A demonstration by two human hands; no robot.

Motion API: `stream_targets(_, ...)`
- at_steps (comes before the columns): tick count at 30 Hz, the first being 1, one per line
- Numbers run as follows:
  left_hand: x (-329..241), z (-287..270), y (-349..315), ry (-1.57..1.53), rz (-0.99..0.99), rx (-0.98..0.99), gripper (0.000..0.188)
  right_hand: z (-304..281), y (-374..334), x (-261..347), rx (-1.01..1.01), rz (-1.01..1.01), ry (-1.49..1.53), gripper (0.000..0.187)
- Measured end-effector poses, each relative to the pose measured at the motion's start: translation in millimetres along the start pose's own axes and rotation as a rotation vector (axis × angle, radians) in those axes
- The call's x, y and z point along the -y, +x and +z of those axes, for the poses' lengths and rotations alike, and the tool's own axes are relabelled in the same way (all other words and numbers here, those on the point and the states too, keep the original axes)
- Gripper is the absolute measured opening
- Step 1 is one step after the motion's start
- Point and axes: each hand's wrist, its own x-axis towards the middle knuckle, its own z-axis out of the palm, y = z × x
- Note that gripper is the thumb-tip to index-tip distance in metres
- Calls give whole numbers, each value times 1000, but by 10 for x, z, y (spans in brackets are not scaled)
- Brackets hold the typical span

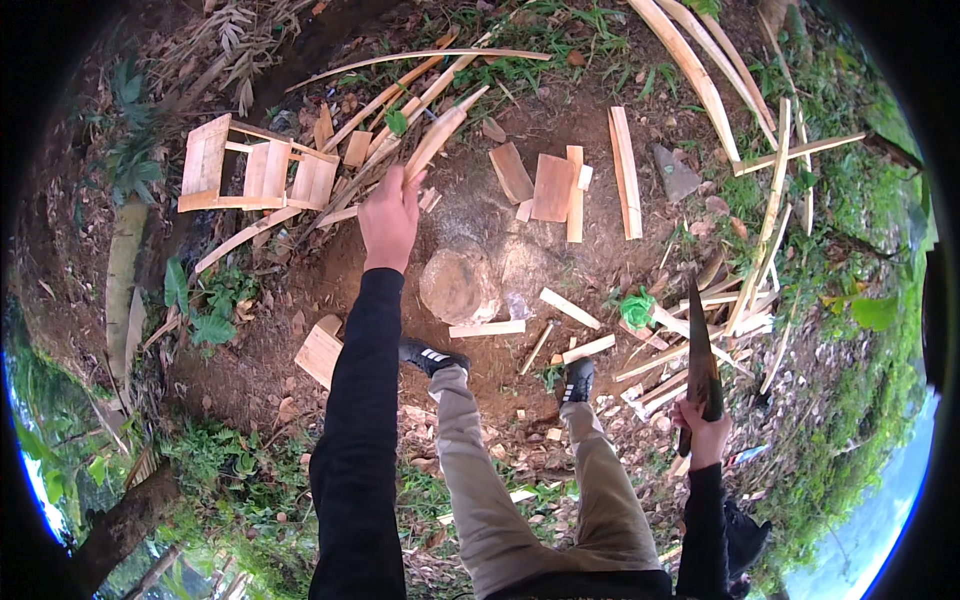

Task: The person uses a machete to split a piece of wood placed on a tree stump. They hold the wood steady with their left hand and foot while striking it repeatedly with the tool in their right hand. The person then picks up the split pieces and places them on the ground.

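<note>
Left hand (389, 218) closed round bamboo slat (432, 140) in pile; right hand (706, 435) grips machete (700, 355), blade up. Best draw slat straight out toward chopping stump (459, 285), blade clear of legs.

No packages, labels, signs or screens anywhere on this dirt patch. Only printed mark: white stripes on black shoe (430, 357), near tree stump (459, 285).

Bare dirt ground (480, 215) with grass round its edges. A round stump (458, 285) sits mid-patch, flat boards (545, 185) just beyond it, split bamboo strips (700, 330) piled toward the right edge, a small slatted frame (255, 170) at the far left.
</note>
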Motion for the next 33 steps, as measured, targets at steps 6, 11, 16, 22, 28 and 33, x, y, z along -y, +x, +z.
stream_targets(6,143,5,94,-14,-46,-97,26,-58,-83,-109,60,-24,53,9)
stream_targets(11,158,-176,-64,-257,-105,-206,28,-117,-57,-312,80,-161,-49,13)
stream_targets(16,392,-216,-238,-416,-239,-229,28,133,-110,-70,104,-274,-182,29)
stream_targets(22,141,-271,-619,-890,-612,-126,29,118,-178,-154,87,-274,-318,27)
stream_targets(28,96,-42,-1050,-1016,-677,-156,34,228,-362,68,136,-292,-325,25)
stream_targets(33,177,239,-1556,-969,-933,-277,44,324,-451,111,213,-224,-284,21)
